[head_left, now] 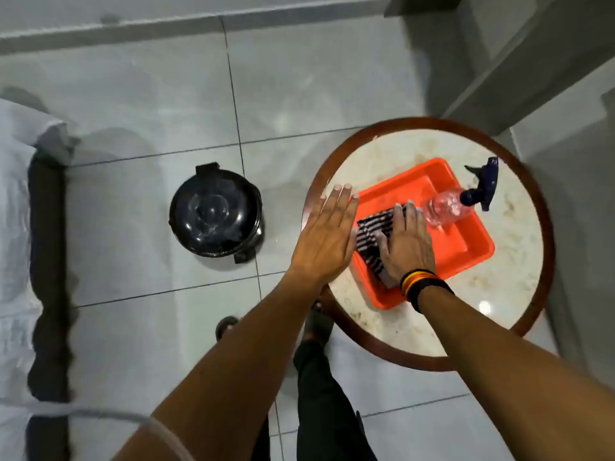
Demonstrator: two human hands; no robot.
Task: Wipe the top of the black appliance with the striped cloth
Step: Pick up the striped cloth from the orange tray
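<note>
On the floor tiles to the left stood the black appliance [215, 214], round and squat, its domed glossy lid catching reflections, well apart from the table. We judged it heavy and rigid enough to stay put under a wipe, though that smooth lid would likely be slick.

Moving right, our left hand [324, 239] hovered flat over the near-left rim of the round table [519, 247], fingers straight and pressed together, holding nothing.

Right of it, the striped cloth [374, 229] lay crumpled in the near-left part of the orange tray [466, 247], black and white bands showing. It looked soft, light and limp, so we would gather it in a bunch rather than pinch a corner. Our right hand [407, 249] lay on it, fingers slightly spread and curled into the fabric.

Farther right, a clear spray bottle [449, 207] lay on the tray.
</note>
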